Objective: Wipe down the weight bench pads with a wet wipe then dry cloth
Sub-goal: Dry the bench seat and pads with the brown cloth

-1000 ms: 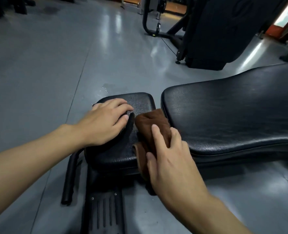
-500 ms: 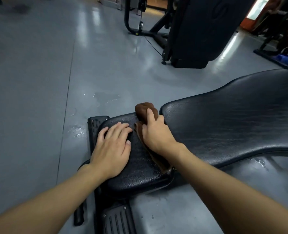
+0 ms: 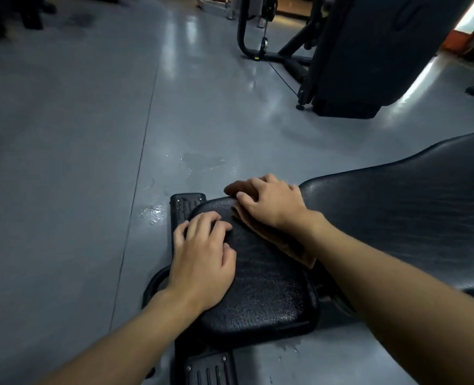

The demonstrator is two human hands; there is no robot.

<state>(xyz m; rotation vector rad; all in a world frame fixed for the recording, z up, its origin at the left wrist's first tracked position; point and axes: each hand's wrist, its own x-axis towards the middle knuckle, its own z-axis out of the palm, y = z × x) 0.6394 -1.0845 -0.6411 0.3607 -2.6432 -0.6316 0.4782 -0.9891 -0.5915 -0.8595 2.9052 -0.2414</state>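
Grey glossy floor | wet patches | black seat pad

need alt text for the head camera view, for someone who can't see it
A person's right hand presses a brown cloth along the gap between a small black seat pad and a long back pad, while the left hand rests flat on the seat pad.

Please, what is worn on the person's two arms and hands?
Nothing can be seen on them. The left hand and the right hand are bare, without gloves, rings or a watch. Both forearms are uncovered as far as the picture edge, so no sleeves appear.
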